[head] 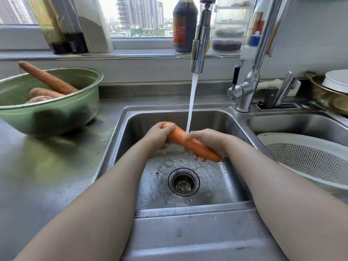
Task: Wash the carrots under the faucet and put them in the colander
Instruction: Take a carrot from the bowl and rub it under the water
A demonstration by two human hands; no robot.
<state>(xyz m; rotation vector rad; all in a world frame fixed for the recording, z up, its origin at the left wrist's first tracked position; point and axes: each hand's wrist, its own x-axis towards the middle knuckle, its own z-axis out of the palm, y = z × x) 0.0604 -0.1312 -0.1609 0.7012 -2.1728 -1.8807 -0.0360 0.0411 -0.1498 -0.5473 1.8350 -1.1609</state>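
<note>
Kitchen, daylight. Steel counter [47, 176] under a window with tower blocks beyond. Landmark: the sink [222, 187], set in the counter.

- Faucet [200, 40] hangs over the sink, running; the stream [192, 102] lands on one carrot [176, 135] held over the sink, above the drain [183, 181].
- Left hand [157, 137]: fingers and thumb curled round the carrot's thick end.
- Right hand [211, 141]: fingers wrapped round the carrot's thinner half, tip poking out past the palm. The water strikes just beside this hand.
- Carrot skin is bright orange and wet.

Progress, as judged: early.
- Colander [308, 161], white, sits right of the sink in a second basin; no carrot shows in the part in view.
- Green bowl [49, 117] stands left of the sink with three dull, earthy carrots [47, 78] in it, apparently unwashed.
- So one is in the wash, none delivered that I can see, three waiting.

Writing:
- Dark bottle [185, 25] on the sill behind the sink carries a red label; text is too blurred to read.
- White bottle with a blue cap [253, 44], behind the sink too: a small mark, illegible.
- No brand readable anywhere.
</note>
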